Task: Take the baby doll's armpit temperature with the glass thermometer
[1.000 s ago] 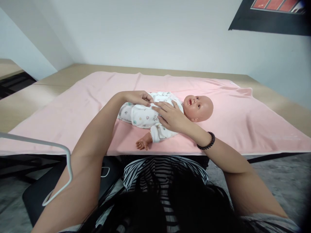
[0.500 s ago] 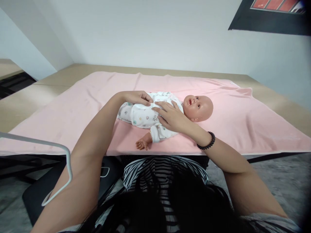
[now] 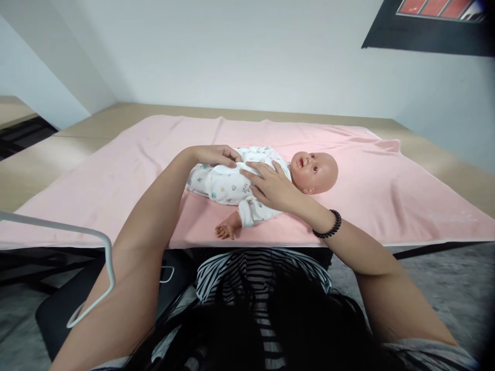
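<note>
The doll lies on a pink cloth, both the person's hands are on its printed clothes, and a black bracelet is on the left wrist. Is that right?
Almost: the head view shows the black bracelet on the right wrist, not the left. The doll lies on the pink cloth, with the left hand and right hand on its printed clothes.

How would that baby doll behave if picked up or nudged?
The doll has a smooth, glossy head, probably firm and slightly slippery. Its cloth outfit shows loose folds at the sleeve, so would likely bunch when gripped. Lying on its back, it seems unlikely to roll.
</note>
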`<state>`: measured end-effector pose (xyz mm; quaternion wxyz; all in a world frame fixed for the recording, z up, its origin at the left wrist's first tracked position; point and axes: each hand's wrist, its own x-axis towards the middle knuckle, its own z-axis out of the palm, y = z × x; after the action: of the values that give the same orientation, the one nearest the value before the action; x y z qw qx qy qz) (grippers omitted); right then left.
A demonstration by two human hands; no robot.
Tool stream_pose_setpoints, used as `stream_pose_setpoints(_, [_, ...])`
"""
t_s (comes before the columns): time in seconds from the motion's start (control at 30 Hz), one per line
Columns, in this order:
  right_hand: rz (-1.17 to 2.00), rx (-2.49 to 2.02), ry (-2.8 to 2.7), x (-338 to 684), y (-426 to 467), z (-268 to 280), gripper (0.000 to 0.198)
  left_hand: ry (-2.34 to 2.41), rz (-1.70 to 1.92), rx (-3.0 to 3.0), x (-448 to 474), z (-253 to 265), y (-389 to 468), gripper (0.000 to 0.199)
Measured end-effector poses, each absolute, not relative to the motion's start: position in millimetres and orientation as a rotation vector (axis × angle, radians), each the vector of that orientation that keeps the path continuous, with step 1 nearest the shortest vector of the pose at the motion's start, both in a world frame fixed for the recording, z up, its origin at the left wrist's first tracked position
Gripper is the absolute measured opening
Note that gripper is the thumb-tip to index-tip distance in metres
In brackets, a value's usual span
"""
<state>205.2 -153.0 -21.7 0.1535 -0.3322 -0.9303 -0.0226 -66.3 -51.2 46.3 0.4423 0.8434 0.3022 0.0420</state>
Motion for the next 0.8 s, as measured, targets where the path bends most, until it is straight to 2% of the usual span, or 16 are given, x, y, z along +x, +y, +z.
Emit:
stream_pose_setpoints(0.3, [-0.073,-0.973,-2.659,205.0,-157.8,-16.1,0.052,0.729,0.093,2.082,-64.4,48.1,-53.6,0.037])
stream_pose_setpoints(0.6, [-0.093,-0.976,-2.667,204.7,-158.7,-16.6,0.052,0.772,0.099,2.046,-65.6,47.2,-53.3,0.024])
stream_pose_setpoints(0.8, [-0.064,-0.961,-2.656,205.3,-157.1,-18.3,0.053,0.752,0.102,2.053,-64.0,48.1,-54.0,0.03])
